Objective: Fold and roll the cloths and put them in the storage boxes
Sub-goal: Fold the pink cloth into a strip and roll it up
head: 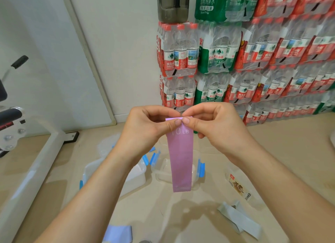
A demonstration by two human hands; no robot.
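Note:
A pink band [180,159] marked "10 LB" hangs straight down in front of me, above the floor. My left hand [150,128] and my right hand [213,126] both pinch its folded top edge, thumbs side by side. Below it stand clear storage boxes with blue clips: one [196,172] directly under the band, another [135,172] to the left, partly hidden by my left forearm. A grey-green band [239,219] lies on the floor at the lower right. A light blue band [117,233] lies at the bottom edge.
Stacked packs of water bottles [253,65] fill the back and right. A single bottle [239,186] lies on the floor right of the boxes. A white exercise machine frame [30,172] runs along the left. A clear lid [107,145] lies behind the boxes.

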